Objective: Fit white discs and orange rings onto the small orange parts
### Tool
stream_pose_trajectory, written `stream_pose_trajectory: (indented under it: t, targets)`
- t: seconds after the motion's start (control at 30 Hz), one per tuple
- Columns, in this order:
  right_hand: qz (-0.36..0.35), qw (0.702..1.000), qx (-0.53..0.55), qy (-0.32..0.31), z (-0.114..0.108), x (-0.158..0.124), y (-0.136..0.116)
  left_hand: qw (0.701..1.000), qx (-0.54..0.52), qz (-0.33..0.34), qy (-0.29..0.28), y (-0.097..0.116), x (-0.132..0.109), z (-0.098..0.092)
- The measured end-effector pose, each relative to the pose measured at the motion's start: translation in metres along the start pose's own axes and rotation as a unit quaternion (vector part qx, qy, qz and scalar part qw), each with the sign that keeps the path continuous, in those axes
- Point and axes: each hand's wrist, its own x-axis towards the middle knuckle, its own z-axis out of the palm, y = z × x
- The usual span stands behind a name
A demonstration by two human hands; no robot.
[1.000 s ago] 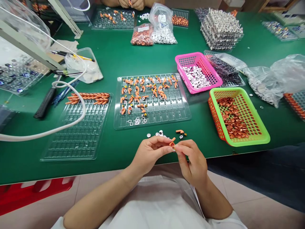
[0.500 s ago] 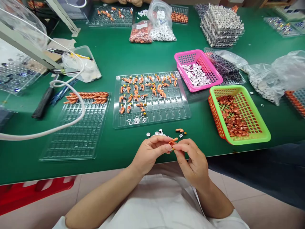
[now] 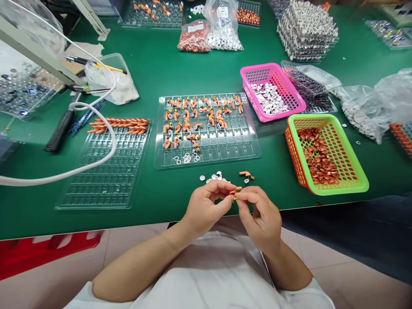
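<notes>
My left hand [image 3: 210, 204] pinches a small orange plastic part [image 3: 237, 189] between thumb and fingertips, above the table's front edge. My right hand [image 3: 260, 216] meets it from the other side, its thumb and forefinger closed on the same part near a small yellow piece [image 3: 236, 198]. Fingertips cover most of the part. Just beyond the hands lie several white discs [image 3: 214, 177] and another orange part with a yellow tip [image 3: 246, 174]. Farther off, a clear compartment tray [image 3: 225, 150] holds rows of similar orange parts, with white rings in its front row.
Right of the tray stand a pink basket [image 3: 273, 116] of white discs and a green basket [image 3: 360, 186] of copper-coloured pieces. A white hose [image 3: 114, 141] loops over the left tray [image 3: 96, 184] beside a black-handled tool [image 3: 59, 131]. Bags [image 3: 193, 38] and stacked trays [image 3: 305, 32] stand behind.
The part between my fingertips has turned and looks flatter, with its ring-like opening less visible. Both hands stay together. The view has shifted slightly.
</notes>
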Motion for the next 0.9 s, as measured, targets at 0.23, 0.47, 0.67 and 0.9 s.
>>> stream_pose_trajectory:
  t: [0.23, 0.47, 0.67, 0.9]
  targets:
    - [-0.010, 1.000, -0.023, 0.005, 0.000, 0.000, 0.000, 1.000, -0.012, 0.008, 0.013, -0.004, -0.001, 0.002]
    - [-0.048, 0.996, -0.080, 0.013, -0.003, 0.004, 0.004, 1.000, -0.019, -0.001, -0.011, -0.001, -0.005, -0.001]
    - [-0.083, 0.988, -0.131, -0.010, -0.005, 0.007, 0.007, 0.995, 0.084, 0.058, 0.002, 0.000, -0.007, -0.004]
    - [-0.118, 0.982, -0.139, -0.057, -0.011, 0.008, 0.012, 0.985, 0.142, 0.099, -0.024, -0.002, -0.005, -0.010]
